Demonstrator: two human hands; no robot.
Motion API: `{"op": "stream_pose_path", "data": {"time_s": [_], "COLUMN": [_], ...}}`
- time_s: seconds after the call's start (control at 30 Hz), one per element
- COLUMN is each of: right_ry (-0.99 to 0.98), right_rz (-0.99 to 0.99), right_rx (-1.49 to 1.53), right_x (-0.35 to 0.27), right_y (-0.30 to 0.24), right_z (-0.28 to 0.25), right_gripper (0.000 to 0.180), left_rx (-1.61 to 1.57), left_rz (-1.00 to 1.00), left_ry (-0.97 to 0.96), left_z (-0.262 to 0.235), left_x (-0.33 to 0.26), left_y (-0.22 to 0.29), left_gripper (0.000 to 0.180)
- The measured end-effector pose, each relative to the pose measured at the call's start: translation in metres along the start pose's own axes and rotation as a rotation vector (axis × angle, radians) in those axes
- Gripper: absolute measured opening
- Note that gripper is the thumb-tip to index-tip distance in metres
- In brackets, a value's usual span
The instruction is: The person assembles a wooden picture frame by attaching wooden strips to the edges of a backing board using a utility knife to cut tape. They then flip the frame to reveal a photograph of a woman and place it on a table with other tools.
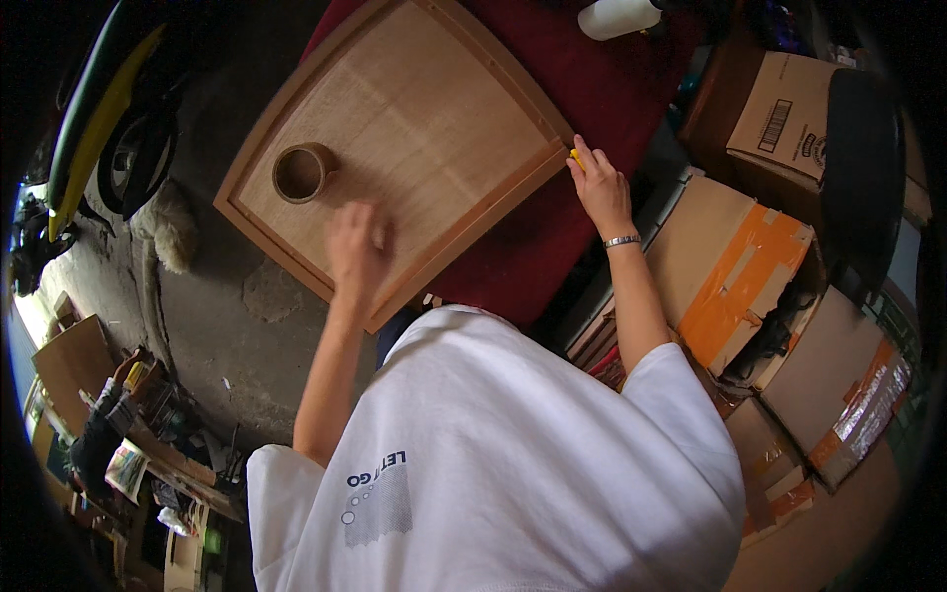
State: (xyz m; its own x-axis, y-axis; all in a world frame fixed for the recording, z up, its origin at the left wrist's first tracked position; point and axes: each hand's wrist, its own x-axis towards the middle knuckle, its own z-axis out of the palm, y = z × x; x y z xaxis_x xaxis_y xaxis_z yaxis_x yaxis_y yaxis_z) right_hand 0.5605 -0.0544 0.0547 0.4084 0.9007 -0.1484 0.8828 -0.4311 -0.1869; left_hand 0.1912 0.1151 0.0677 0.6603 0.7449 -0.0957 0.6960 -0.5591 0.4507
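Observation:
A wooden panel with a raised frame [493, 212] lies on a dark red cloth, its long sides slightly bowed. On its pale face rests a roll of brown tape [287, 180], hollow core showing. My left hand [357, 245] is over the panel just below the roll, apart from it; motion smears its fingers, so what it holds, if anything, cannot be made out. My right hand [602, 192] is at the panel's right corner, fingers closed around a small yellow thing [576, 159]. Most of that thing is hidden in the grip, and its kind does not show.
The red cloth [538, 259] spreads beneath and beyond the panel. A white bottle-like container [619, 17] lies at the far edge. Cardboard boxes [742, 286] crowd the right side. At the left are a motorbike wheel [138, 158] and piled wood scraps [75, 373] on the concrete floor.

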Motion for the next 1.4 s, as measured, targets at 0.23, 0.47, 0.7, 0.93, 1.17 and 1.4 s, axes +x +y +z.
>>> {"op": "stream_pose_path", "data": {"time_s": [0.23,0.47,0.7,0.93,1.17,1.4], "right_ry": [-0.112,0.131,0.210,0.051,-0.097,-0.132], "right_rz": [0.078,0.193,0.234,-0.151,-0.084,-0.135], "right_rx": [0.037,0.163,0.033,0.451,0.579,0.690], "right_x": [-0.019,0.000,0.067,0.048,0.054,0.054], "right_y": [0.006,0.039,0.057,0.020,0.029,0.034], "right_z": [-0.006,-0.012,0.003,-0.008,-0.012,-0.015], "right_gripper": [0.044,0.046,0.040,0.021,0.023,0.016], "left_rx": [-0.304,-0.159,-0.181,-0.312,-0.367,-0.333], "left_rz": [-0.086,-0.072,-0.052,0.047,-0.090,-0.159], "left_ry": [-0.134,-0.112,-0.127,-0.038,-0.081,-0.026], "left_z": [0.047,0.048,0.048,0.083,0.116,0.120], "left_x": [-0.025,-0.028,-0.012,0.055,0.128,0.128], "left_y": [0.066,0.075,0.081,0.131,0.187,0.199], "left_gripper": [0.033,0.033,0.028,0.034,0.025,0.015]}}
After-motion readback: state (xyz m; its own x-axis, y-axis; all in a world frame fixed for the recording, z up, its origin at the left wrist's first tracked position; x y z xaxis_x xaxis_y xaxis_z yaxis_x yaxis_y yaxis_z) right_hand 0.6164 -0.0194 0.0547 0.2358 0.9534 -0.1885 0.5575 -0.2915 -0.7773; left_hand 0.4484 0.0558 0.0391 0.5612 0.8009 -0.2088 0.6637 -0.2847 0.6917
